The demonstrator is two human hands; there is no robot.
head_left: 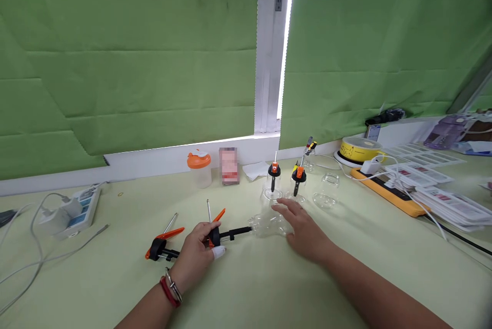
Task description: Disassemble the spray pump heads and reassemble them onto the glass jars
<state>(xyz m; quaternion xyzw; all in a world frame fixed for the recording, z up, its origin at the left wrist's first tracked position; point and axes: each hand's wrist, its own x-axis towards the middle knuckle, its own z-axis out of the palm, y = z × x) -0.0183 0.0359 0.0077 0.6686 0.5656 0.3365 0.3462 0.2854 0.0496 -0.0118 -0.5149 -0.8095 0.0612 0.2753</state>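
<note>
My left hand [198,249] is closed around a black and orange trigger sprayer head [216,237], its black stem aimed right. The stem's tip is right at the mouth of a clear bottle [265,225] that lies on its side, neck to the left; whether it is inside is hard to see. My right hand [303,229] grips the bottle's base end, fingers curved over it. Left of my left hand lies a second sprayer head [157,249], partly hidden by that hand. Beyond my right hand stand two clear bottles fitted with sprayer heads [274,169] [299,174].
A clear bottle without a head [326,193] stands at right, near an orange power strip [392,193] and stacked printed sheets [453,206]. An orange-lidded cup [200,170] and a small box [229,166] stand at the back. Cables and a white power strip [82,211] lie left.
</note>
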